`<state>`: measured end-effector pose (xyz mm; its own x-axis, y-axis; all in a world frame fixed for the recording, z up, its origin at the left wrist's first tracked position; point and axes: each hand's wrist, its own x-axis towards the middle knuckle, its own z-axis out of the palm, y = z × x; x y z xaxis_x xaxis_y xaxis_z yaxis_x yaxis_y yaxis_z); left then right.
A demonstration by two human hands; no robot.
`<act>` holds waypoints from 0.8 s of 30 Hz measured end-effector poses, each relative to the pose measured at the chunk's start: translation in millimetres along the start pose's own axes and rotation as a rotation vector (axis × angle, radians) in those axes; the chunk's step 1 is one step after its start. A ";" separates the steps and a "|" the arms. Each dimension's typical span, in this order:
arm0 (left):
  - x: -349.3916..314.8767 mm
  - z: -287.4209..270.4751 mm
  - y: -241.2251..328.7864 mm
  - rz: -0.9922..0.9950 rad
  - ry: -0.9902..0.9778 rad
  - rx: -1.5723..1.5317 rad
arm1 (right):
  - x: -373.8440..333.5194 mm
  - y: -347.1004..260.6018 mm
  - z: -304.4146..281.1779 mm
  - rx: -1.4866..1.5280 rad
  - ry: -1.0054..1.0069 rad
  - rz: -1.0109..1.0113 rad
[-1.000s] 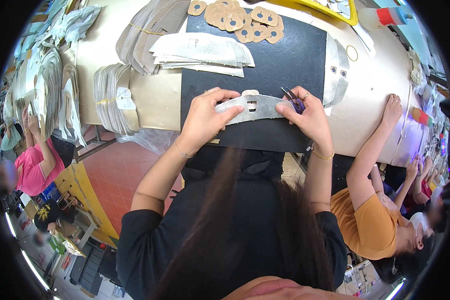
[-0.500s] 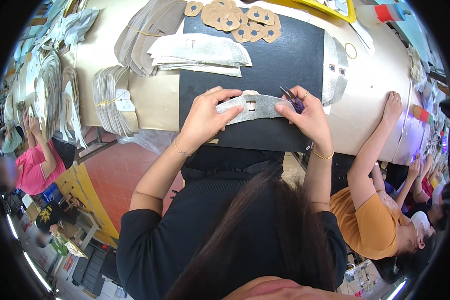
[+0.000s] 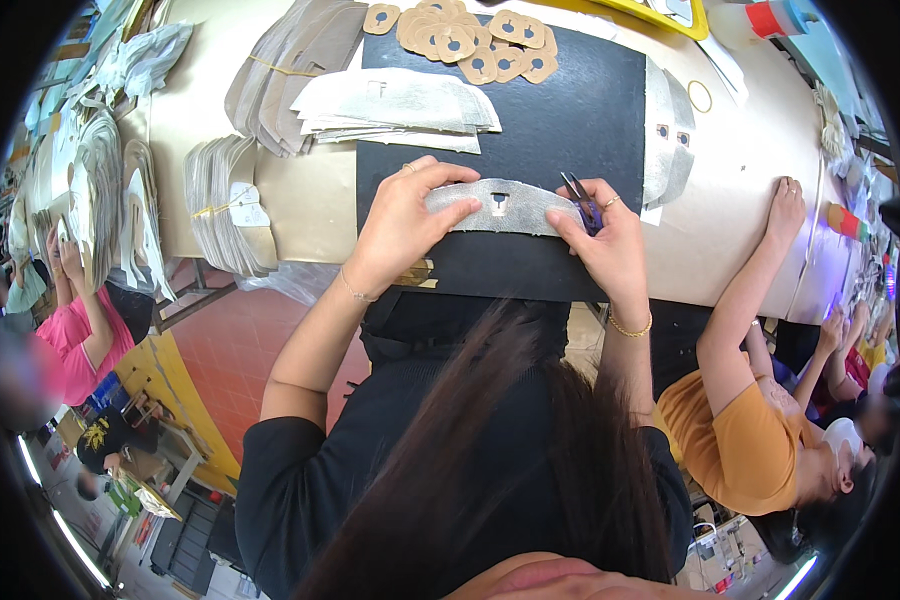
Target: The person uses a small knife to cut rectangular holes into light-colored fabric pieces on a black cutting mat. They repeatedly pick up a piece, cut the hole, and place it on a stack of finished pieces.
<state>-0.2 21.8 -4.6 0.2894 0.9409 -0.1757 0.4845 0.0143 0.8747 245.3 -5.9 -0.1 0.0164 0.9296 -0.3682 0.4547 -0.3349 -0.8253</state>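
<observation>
A curved grey leather piece (image 3: pixel 518 217) with a small cut-out near its middle stretches between my two hands, just over the black mat (image 3: pixel 570 95). My left hand (image 3: pixel 410 220) pinches its left end between thumb and fingers. At the other end, my right hand (image 3: pixel 607 235) grips the piece with the thumb on top. Small dark scissors (image 3: pixel 578 195) are tucked in the same right hand, blades pointing away from me. Behind the cut-out I see dark mat and a pale edge; what lies under the piece is mostly hidden.
Tan keyhole-cut patches (image 3: pixel 454 42) lie in a heap at the mat's far edge. Pale pieces (image 3: pixel 400 105) are stacked left of centre, near banded bundles (image 3: pixel 225 205). Two finished-looking strips (image 3: pixel 667 140) rest at the right. A co-worker's arm (image 3: pixel 750 270) leans on the table at right.
The leather piece has turned flatter toward me and shifted slightly left, and its cut-out now shows dark mat. My right hand has moved a little left with the scissors.
</observation>
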 end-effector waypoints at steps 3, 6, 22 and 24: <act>1.4 0.7 -1.0 0.007 0.001 -0.010 | -0.1 0.7 -0.2 -0.022 -0.001 -0.003; 0.6 0.4 -0.9 -0.051 -0.021 -0.016 | 0.6 -0.1 -1.1 -0.054 0.003 0.016; 2.1 2.0 -1.5 -0.033 0.012 -0.008 | 5.4 -0.6 -0.9 -0.081 0.013 -0.034; 2.2 2.2 -1.1 -0.038 0.012 -0.007 | 5.6 -1.0 -0.2 -0.070 0.021 -0.036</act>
<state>1.7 23.1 -6.9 0.2612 0.9437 -0.2031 0.4888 0.0521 0.8708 245.1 -0.4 -1.3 0.0170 0.9442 -0.3290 0.5166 -0.2900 -0.8056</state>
